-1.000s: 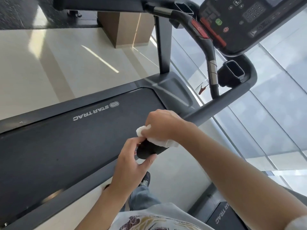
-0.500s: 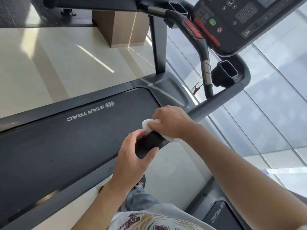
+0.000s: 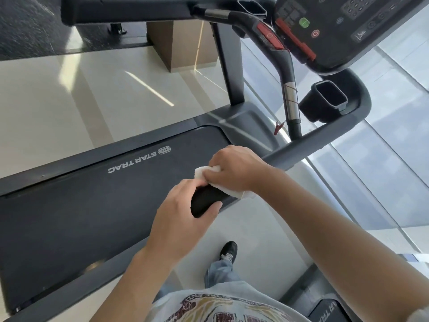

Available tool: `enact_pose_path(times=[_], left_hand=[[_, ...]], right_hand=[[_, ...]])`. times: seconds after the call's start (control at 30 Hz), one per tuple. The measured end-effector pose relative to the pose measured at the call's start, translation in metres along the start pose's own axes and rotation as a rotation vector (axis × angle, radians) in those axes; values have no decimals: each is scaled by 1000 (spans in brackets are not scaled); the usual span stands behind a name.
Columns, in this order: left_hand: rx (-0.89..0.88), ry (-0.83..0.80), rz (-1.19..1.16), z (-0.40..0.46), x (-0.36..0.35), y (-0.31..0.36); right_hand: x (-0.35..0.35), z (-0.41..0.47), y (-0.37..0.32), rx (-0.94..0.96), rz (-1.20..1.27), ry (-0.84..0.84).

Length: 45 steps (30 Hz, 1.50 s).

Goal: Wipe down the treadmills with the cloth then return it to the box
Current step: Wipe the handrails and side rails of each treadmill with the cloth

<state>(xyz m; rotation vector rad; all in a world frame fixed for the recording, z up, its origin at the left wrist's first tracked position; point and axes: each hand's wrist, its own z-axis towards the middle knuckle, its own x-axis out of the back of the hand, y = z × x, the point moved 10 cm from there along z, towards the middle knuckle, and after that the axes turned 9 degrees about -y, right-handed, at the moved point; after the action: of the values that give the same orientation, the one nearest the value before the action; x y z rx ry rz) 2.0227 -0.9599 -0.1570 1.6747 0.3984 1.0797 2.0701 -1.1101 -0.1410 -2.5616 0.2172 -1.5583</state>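
Note:
A dark Star Trac treadmill [image 3: 92,217] fills the left and middle of the view. Its grey side handrail [image 3: 320,138] runs down from the console to a black end grip [image 3: 204,202]. My right hand [image 3: 236,169] grips a white cloth [image 3: 204,171] wrapped over the rail just above that end grip. My left hand [image 3: 181,213] holds the black end grip from below, thumb under it and fingers over the top. The cloth's lower edge peeks out under my right wrist. No box is in view.
The console [image 3: 343,26] with a green and a red button hangs at the top right, with a cup holder [image 3: 327,101] below it. A second treadmill [image 3: 329,307] shows at the bottom right. Glass panels lie to the right, pale floor and a wooden column [image 3: 183,45] behind.
My right hand with the cloth has slid a little up the handrail. My left hand has closed further round the black end grip.

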Motion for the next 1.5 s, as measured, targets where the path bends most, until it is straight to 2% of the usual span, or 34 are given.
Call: enact_pose_path(times=[0.13,0.27,0.43,0.63,0.83,1.0,1.13,1.27,1.5], left_hand=[[49,-4,255,26,-14,27],[140,-64,373,49,-31,42],[190,-93,423,83,-69,65],[187,-73,457,130,-123,100],[192,-78,471,161,-158,119],[135,-79,464,179,-177,132],[51,-115,429,195,-189,142],[-59,-195,375,215,-207,151],[-182,-336,345,240,-235,172]], right_hand=[[11,1,31,78,-10,5],[26,3,89,81,-3,0],[43,5,164,111,-11,24],[56,0,198,196,-22,80],[79,-10,283,166,29,191],[85,-16,307,210,17,293],[96,-30,349,135,61,443],[102,-50,395,-45,115,637],[81,-96,373,-243,159,912]])
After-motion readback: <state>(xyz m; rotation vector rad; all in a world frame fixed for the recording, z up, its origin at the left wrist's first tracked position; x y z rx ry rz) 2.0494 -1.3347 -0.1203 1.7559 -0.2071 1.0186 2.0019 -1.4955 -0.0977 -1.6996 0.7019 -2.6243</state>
